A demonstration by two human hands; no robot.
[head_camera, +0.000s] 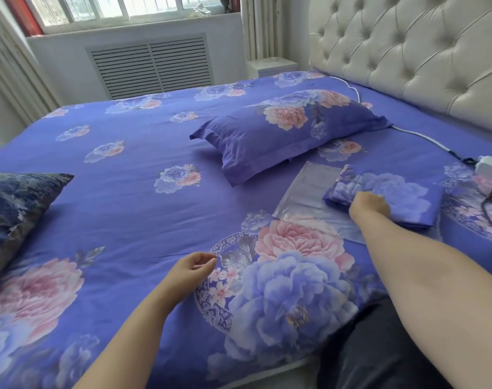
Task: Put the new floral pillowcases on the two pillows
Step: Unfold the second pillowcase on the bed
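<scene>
One pillow (281, 133) in a purple floral pillowcase lies on the bed near the headboard. A second pillow (17, 209) in a dark blue patterned cover sits at the left edge. A folded floral pillowcase (402, 197) rests on a clear plastic bag (303, 192) at the right. My right hand (369, 206) reaches onto the folded pillowcase's near edge, its fingers curled against the fabric; whether they grip it is unclear. My left hand (194, 266) hovers over the bedsheet with fingers loosely curled, holding nothing.
The purple floral bedsheet (132, 197) covers the whole bed. A tufted cream headboard (421, 51) stands at the right. A white cable (418, 136) runs to a power strip (491, 167) at the right edge. A window and radiator grille (152, 66) are behind.
</scene>
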